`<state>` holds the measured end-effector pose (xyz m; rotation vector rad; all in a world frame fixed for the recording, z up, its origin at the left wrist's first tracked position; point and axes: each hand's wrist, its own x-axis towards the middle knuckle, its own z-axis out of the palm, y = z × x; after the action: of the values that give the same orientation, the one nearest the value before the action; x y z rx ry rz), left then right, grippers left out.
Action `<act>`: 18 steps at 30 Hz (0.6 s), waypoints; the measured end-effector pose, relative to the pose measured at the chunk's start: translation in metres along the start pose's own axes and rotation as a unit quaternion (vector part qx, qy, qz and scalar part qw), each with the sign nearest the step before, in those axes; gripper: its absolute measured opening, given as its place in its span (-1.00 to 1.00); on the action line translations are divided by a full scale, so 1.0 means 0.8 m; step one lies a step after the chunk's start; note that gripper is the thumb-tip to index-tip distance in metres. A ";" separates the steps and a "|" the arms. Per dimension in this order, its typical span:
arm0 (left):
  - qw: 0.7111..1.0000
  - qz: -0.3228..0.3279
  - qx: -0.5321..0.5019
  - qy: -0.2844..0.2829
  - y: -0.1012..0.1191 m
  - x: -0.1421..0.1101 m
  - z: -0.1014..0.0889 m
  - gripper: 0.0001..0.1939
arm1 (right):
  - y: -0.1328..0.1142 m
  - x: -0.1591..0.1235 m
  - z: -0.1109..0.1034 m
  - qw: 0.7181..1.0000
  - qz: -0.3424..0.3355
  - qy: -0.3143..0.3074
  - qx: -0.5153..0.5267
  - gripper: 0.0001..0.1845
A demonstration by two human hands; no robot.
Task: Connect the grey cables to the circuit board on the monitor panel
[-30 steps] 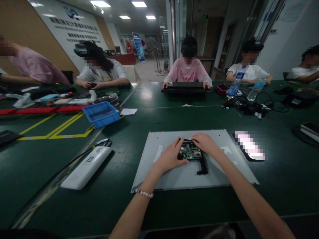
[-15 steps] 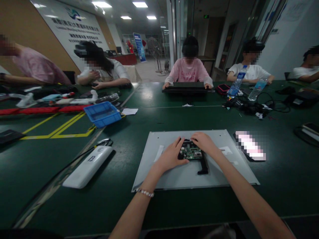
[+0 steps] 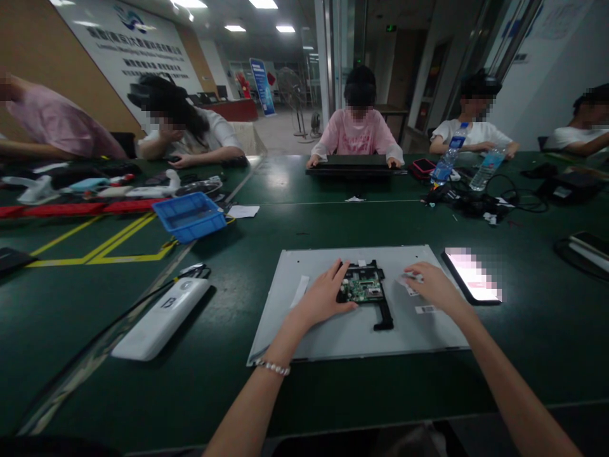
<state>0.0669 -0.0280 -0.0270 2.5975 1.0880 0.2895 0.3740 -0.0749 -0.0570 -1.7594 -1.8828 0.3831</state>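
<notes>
A green circuit board in a black plastic frame lies on a flat white panel. My left hand holds the board's left side, fingers at the upper edge and thumb at the lower edge. To the right, my right hand is over the panel with its fingers pinched together. A small whitish bit shows at those fingertips, too small to make out. Below the hand, a printed label sticks to the panel.
A phone with a lit screen lies right of the panel. A white power bank with a cable is to the left, a blue bin beyond it. Across the table a person holds a dark flat screen. Bottles and cables stand back right.
My right hand has left the board's upper right corner and moved right over the panel, fingers now pinched. My left hand stays at the board. The view has shifted slightly.
</notes>
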 end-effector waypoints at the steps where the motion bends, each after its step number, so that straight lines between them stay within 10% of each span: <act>1: 1.000 0.000 0.001 -0.002 0.000 0.000 0.000 -0.01 | 0.006 -0.006 0.002 1.000 0.008 -0.003 0.014 -0.71; 10: 1.000 -0.002 0.017 0.001 0.001 0.001 0.002 0.00 | -0.001 -0.012 0.022 0.997 0.015 0.014 0.070 -0.87; 18: 0.996 0.033 0.085 0.011 0.019 0.002 0.000 -0.05 | -0.001 -0.016 0.027 0.990 0.058 0.064 0.114 -0.62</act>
<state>0.0785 -0.0369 -0.0217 2.7916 1.0783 0.2521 0.3614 -0.0847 -0.0766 -1.7009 -1.5846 0.4956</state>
